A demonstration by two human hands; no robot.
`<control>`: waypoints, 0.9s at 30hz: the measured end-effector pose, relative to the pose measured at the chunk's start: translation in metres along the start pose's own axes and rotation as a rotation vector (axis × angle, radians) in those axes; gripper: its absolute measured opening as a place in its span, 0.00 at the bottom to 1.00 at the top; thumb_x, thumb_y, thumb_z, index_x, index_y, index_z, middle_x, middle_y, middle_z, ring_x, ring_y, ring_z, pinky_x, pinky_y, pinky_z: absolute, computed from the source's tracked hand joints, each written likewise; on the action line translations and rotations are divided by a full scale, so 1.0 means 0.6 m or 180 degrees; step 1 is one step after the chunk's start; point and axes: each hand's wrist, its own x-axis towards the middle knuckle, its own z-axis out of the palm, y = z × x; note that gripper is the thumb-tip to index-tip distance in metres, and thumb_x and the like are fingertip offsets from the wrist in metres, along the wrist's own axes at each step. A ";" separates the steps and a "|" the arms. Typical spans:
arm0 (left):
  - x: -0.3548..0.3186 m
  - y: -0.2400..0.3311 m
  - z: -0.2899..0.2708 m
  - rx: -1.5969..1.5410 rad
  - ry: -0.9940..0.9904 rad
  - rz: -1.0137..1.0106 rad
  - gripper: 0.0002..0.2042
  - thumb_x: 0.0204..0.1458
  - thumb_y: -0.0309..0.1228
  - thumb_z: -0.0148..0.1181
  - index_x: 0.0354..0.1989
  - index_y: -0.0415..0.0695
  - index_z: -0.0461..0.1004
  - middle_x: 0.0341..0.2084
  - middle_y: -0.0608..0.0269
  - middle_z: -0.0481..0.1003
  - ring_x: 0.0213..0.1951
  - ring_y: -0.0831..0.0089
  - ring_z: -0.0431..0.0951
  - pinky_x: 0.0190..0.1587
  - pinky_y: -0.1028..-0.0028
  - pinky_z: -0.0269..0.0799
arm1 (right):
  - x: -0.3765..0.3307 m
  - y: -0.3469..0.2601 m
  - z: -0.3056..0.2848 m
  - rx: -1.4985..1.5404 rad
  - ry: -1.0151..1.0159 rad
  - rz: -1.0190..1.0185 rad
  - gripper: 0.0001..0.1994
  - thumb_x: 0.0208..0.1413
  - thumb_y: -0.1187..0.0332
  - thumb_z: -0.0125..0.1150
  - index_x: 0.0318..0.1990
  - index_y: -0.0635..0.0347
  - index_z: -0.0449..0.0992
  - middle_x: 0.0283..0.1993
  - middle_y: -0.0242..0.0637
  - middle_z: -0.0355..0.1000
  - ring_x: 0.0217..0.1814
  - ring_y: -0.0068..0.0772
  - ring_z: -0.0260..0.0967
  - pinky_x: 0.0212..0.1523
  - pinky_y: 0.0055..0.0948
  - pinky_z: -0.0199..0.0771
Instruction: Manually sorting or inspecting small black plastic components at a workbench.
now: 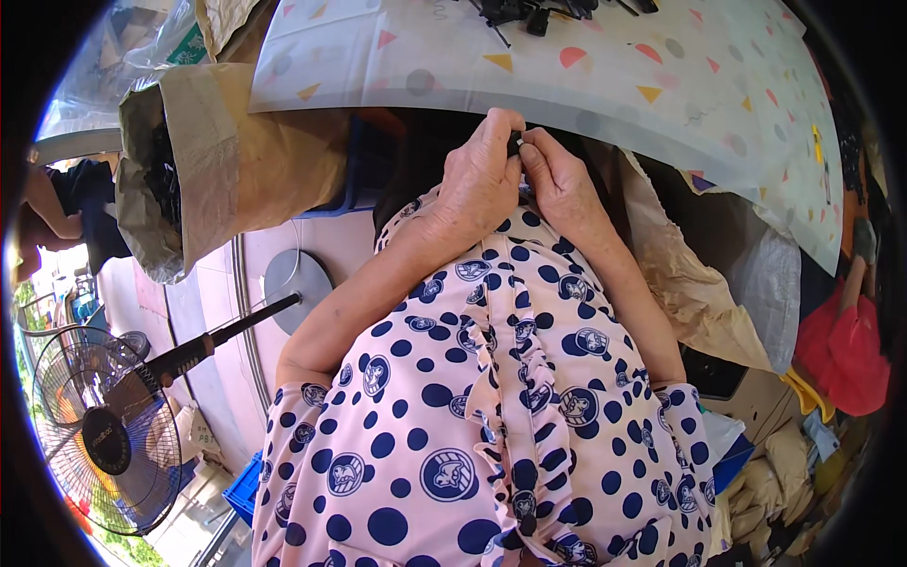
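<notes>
L hand point(480, 180) and R hand point(564, 181), both grips pinched on small blk part point(515, 144), posn. at near edge of counter point(453, 87), exact shape unclear, view partly blocked, addl. blk parts point(538, 21) well back from edge.

Left hand point(480, 178) beside right hand point(565, 180), both curled.

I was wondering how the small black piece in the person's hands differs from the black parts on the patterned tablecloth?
The small black piece is held between the left hand and right hand, while the black parts lie on the patterned tablecloth. The small black piece is partly covered by fingers; the black parts lie loosely clustered, uncovered. Both look mainly dark.
</notes>
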 end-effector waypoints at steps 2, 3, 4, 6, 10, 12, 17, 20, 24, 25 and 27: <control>-0.001 0.008 -0.006 0.0122 -0.0136 -0.0157 0.16 0.48 0.20 0.52 0.45 0.42 0.60 0.36 0.43 0.72 0.39 0.42 0.73 0.40 0.55 0.69 | 0.003 0.004 0.004 0.0019 0.0037 -0.0040 0.11 0.65 0.64 0.45 0.41 0.64 0.68 0.24 0.32 0.63 0.26 0.22 0.58 0.30 0.22 0.63; -0.002 0.008 -0.007 0.0111 -0.0130 -0.0159 0.16 0.48 0.20 0.52 0.45 0.42 0.60 0.36 0.43 0.72 0.39 0.42 0.73 0.40 0.55 0.69 | 0.005 0.006 0.005 0.0016 0.0065 -0.0027 0.10 0.64 0.65 0.47 0.41 0.64 0.69 0.26 0.41 0.66 0.27 0.33 0.63 0.31 0.26 0.66; -0.001 0.008 -0.007 0.0134 -0.0146 -0.0166 0.16 0.47 0.19 0.52 0.45 0.42 0.60 0.35 0.43 0.72 0.39 0.42 0.72 0.40 0.55 0.69 | 0.005 0.008 0.005 0.0011 0.0090 -0.0014 0.09 0.62 0.66 0.48 0.40 0.63 0.69 0.28 0.49 0.69 0.28 0.44 0.69 0.33 0.31 0.69; 0.000 0.007 -0.007 0.0148 -0.0136 -0.0172 0.16 0.47 0.19 0.52 0.45 0.42 0.61 0.35 0.43 0.72 0.39 0.41 0.72 0.40 0.55 0.69 | 0.005 0.009 0.006 0.0046 0.0107 0.0019 0.09 0.63 0.66 0.48 0.41 0.63 0.69 0.27 0.46 0.69 0.27 0.39 0.68 0.32 0.29 0.68; 0.006 -0.014 0.000 -0.0611 0.0177 -0.0274 0.14 0.50 0.20 0.54 0.45 0.41 0.61 0.29 0.50 0.72 0.28 0.57 0.74 0.31 0.65 0.69 | 0.008 0.003 -0.004 0.0434 0.0010 0.0168 0.11 0.64 0.64 0.47 0.43 0.63 0.70 0.24 0.35 0.68 0.23 0.22 0.63 0.26 0.21 0.63; 0.012 0.000 -0.020 -0.2302 0.0052 -0.0989 0.11 0.54 0.21 0.52 0.45 0.43 0.62 0.32 0.60 0.73 0.24 0.77 0.70 0.24 0.83 0.64 | 0.008 -0.002 -0.007 0.0591 0.0059 0.0250 0.12 0.64 0.63 0.47 0.43 0.63 0.70 0.24 0.32 0.68 0.22 0.17 0.60 0.24 0.19 0.61; 0.012 -0.010 -0.052 -0.4492 -0.0241 -0.1435 0.11 0.57 0.23 0.47 0.49 0.44 0.64 0.33 0.56 0.72 0.26 0.75 0.69 0.23 0.82 0.62 | 0.011 -0.001 -0.013 0.1365 -0.0113 0.0577 0.10 0.63 0.64 0.51 0.46 0.58 0.70 0.28 0.29 0.70 0.16 0.12 0.55 0.16 0.12 0.52; 0.010 -0.016 -0.050 -0.4850 -0.0241 -0.1800 0.14 0.57 0.23 0.47 0.52 0.43 0.64 0.34 0.55 0.72 0.25 0.75 0.69 0.23 0.82 0.62 | 0.014 0.003 -0.012 0.1617 -0.0081 0.0428 0.11 0.61 0.63 0.54 0.46 0.58 0.70 0.28 0.29 0.70 0.16 0.12 0.56 0.15 0.11 0.51; 0.006 -0.024 -0.043 -0.4406 -0.0646 -0.1717 0.17 0.58 0.24 0.47 0.57 0.41 0.64 0.33 0.56 0.72 0.23 0.77 0.68 0.21 0.85 0.60 | 0.023 0.009 -0.021 0.2076 -0.0135 0.0487 0.15 0.58 0.59 0.58 0.47 0.58 0.69 0.27 0.29 0.71 0.16 0.10 0.55 0.14 0.10 0.49; 0.005 -0.024 -0.042 -0.4364 -0.0820 -0.1647 0.18 0.59 0.24 0.47 0.58 0.41 0.64 0.33 0.57 0.72 0.22 0.78 0.68 0.20 0.85 0.58 | 0.025 0.010 -0.025 0.2205 -0.0252 0.0562 0.17 0.57 0.57 0.59 0.47 0.58 0.69 0.27 0.29 0.71 0.15 0.10 0.54 0.14 0.10 0.48; 0.005 -0.016 -0.043 -0.4314 -0.0922 -0.1617 0.18 0.59 0.25 0.47 0.58 0.41 0.64 0.32 0.59 0.72 0.21 0.79 0.68 0.19 0.86 0.57 | 0.027 0.015 -0.030 0.2342 -0.0359 0.0636 0.20 0.55 0.55 0.61 0.48 0.58 0.69 0.27 0.29 0.71 0.15 0.09 0.54 0.13 0.10 0.47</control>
